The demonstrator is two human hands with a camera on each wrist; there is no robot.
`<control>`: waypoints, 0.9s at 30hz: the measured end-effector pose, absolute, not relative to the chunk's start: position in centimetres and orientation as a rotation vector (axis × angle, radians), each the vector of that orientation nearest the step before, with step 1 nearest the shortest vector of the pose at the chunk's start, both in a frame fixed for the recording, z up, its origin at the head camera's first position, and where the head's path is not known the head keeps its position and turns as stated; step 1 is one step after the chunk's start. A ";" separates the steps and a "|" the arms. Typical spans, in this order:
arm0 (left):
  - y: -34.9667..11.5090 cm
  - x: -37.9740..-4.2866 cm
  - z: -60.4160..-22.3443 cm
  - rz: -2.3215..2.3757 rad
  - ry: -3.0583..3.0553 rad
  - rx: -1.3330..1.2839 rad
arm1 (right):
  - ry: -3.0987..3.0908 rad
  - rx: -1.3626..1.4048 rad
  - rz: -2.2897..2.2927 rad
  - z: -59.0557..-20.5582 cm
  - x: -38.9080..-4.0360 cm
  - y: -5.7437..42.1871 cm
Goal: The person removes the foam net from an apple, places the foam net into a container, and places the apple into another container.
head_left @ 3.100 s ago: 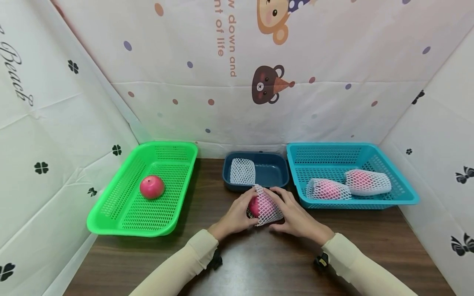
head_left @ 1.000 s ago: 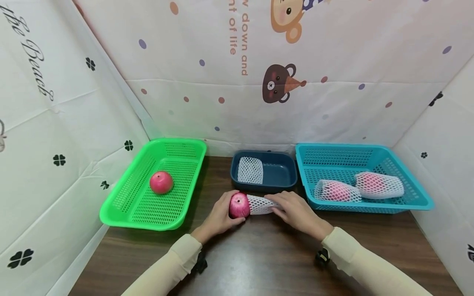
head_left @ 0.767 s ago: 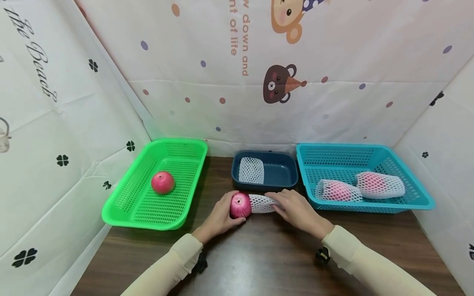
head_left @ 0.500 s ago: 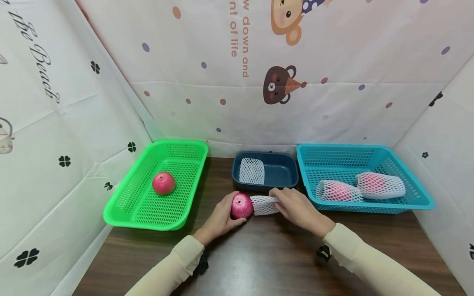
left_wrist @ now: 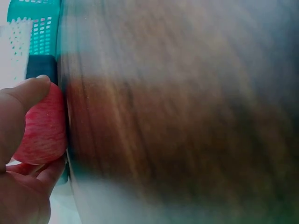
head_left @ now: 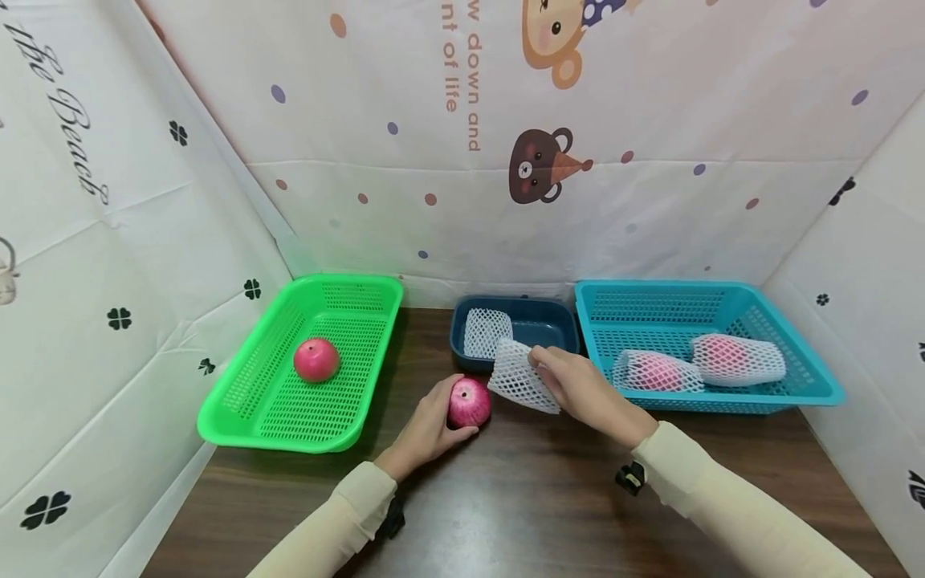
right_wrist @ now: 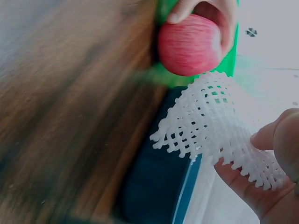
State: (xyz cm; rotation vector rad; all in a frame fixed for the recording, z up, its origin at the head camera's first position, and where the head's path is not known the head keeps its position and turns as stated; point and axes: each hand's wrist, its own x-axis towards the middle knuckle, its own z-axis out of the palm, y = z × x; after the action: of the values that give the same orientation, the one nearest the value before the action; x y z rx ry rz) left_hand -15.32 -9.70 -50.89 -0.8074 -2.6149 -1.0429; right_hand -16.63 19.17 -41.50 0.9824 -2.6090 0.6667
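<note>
A bare red apple [head_left: 470, 403] sits on the brown table, and my left hand [head_left: 428, 425] grips it from the left, thumb in front. In the left wrist view the apple [left_wrist: 44, 128] lies between the thumb and the curled fingers. My right hand [head_left: 581, 391] pinches a white foam net sleeve [head_left: 522, 377] by its right end, raised above the table right of the apple. The right wrist view shows this foam net sleeve [right_wrist: 201, 119] hanging with no fruit in it, its free end near the apple [right_wrist: 189, 45] but apart from it.
A green basket [head_left: 217, 409] at left holds one apple [head_left: 316, 360]. Behind the hands, a dark blue tray [head_left: 571, 325] holds another foam net sleeve [head_left: 486, 332]. At right, a light blue basket [head_left: 639, 291] holds two net-wrapped apples [head_left: 654, 372]. A patterned cloth [head_left: 361, 96] hangs behind.
The net sleeve has come off the apple; my right hand has pulled it right and lifted it. My left hand still holds the apple, which earlier was inside the net.
</note>
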 end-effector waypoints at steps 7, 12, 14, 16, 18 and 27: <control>-9.8 -15.5 -51.1 -1.019 -2.583 -0.838 | -2.501 0.927 0.690 -41.0 -17.7 18.9; -9.7 -15.5 -50.8 -1.003 -2.605 -0.825 | -2.568 0.777 0.730 -40.8 -18.3 18.7; -9.7 -15.5 -50.7 -0.998 -2.617 -0.814 | -2.578 0.722 0.744 -40.8 -18.7 18.6; -9.6 -15.5 -50.6 -1.000 -2.626 -0.807 | -2.582 0.669 0.759 -40.9 -19.2 18.4; -9.7 -15.5 -50.5 -1.003 -2.638 -0.802 | -2.587 0.620 0.775 -40.9 -19.6 18.2; -9.5 -15.5 -50.3 -0.987 -2.670 -0.788 | -2.621 0.451 0.815 -41.6 -21.2 17.3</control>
State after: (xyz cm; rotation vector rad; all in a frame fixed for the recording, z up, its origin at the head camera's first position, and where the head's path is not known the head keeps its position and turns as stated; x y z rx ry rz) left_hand -15.46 -9.54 -50.34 -0.7879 -2.6696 -0.9866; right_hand -21.17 17.28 -41.62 0.4515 -2.6214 0.8153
